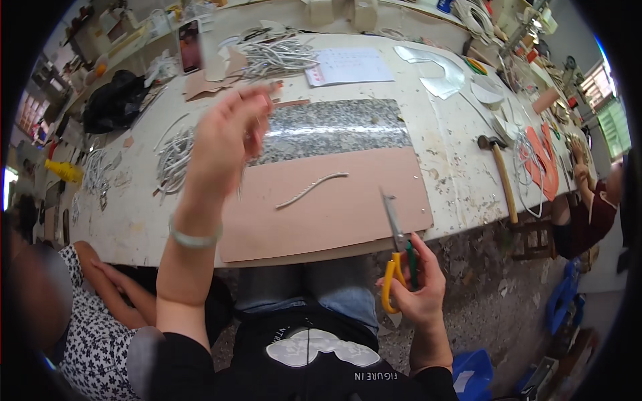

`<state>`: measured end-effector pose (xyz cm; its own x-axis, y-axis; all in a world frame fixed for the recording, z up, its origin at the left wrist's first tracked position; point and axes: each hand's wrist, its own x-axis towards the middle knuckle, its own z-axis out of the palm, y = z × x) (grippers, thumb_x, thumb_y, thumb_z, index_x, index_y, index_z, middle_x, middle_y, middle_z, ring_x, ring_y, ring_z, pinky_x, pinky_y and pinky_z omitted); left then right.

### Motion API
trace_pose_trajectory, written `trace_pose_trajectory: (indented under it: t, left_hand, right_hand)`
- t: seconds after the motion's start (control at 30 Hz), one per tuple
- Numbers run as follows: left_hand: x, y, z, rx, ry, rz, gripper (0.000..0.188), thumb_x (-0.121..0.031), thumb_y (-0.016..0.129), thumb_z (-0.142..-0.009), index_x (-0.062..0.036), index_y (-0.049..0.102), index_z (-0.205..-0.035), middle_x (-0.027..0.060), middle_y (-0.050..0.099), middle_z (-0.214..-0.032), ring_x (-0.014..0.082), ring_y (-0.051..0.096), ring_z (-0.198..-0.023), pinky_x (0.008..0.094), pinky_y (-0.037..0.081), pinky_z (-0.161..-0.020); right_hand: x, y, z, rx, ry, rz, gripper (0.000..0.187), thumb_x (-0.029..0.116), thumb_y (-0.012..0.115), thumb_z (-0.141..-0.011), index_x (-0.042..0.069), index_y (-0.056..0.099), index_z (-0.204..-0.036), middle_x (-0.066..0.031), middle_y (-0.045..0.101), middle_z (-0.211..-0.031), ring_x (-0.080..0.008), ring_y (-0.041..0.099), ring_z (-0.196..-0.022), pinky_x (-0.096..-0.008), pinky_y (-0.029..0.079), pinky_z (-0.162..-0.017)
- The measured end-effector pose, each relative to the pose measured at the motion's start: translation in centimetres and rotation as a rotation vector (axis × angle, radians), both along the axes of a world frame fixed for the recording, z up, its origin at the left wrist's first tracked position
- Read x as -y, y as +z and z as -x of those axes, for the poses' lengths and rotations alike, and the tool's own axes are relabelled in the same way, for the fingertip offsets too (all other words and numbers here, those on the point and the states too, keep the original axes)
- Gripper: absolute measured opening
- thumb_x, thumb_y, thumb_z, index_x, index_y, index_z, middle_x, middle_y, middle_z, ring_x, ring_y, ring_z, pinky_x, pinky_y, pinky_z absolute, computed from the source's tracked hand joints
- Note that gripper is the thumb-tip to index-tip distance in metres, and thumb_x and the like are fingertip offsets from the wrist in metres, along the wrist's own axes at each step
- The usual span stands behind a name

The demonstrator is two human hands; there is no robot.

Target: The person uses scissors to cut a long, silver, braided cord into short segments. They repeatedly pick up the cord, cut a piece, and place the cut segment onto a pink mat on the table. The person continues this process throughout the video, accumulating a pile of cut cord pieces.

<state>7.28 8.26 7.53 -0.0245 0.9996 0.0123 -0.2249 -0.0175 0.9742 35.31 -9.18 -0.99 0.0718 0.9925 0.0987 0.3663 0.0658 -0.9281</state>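
Note:
My right hand [422, 284] grips a pair of scissors [396, 260] with one yellow and one green handle. The blades point away from me, over the front right part of a pinkish-brown sheet [321, 227]. On that sheet lies a short, curved piece of pale cord [311, 190], apart from both hands. My left hand [234, 127] is raised over the left end of a grey speckled slab [334, 123], its fingers bent and smeared by motion. Whether anything is between those fingers is unclear.
Silver-white cords lie in a heap [277, 57] at the back and a bundle [175, 160] at left. Beside the heap are a paper pad [351, 65] and a phone [190, 47]. A hammer [498, 170] lies at right. People sit at left and far right.

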Motion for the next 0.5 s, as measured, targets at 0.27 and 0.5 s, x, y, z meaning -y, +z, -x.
trace_pose_trajectory:
  t: [0.27, 0.5]
  left_hand:
    - [9.6, -5.0, -5.3, 0.243, -0.414, 0.422, 0.023, -0.011, 0.05, -0.095, 0.0036, 0.057, -0.111, 0.0053, 0.059, -0.071, 0.0046, 0.046, -0.047, 0.0165, 0.037, -0.041]
    - [11.0, -5.9, -5.4, 0.235, -0.393, 0.393, 0.023, -0.006, 0.05, -0.093, 0.005, 0.057, -0.112, 0.0102, 0.06, -0.078, 0.0085, 0.052, -0.05, 0.0166, 0.038, -0.038]
  right_hand:
    - [-2.0, 2.1, 0.5, 0.426, 0.091, -0.356, 0.08, 0.003, 0.084, -0.056, -0.005, 0.048, -0.127, -0.0161, 0.056, -0.105, -0.0202, 0.056, -0.085, -0.0284, 0.049, -0.071]
    - [-1.9, 2.0, 1.1, 0.557, 0.172, -0.402, 0.086, 0.013, 0.086, -0.049, -0.001, 0.052, -0.127, -0.0181, 0.05, -0.107, -0.0301, 0.053, -0.092, -0.0362, 0.047, -0.074]
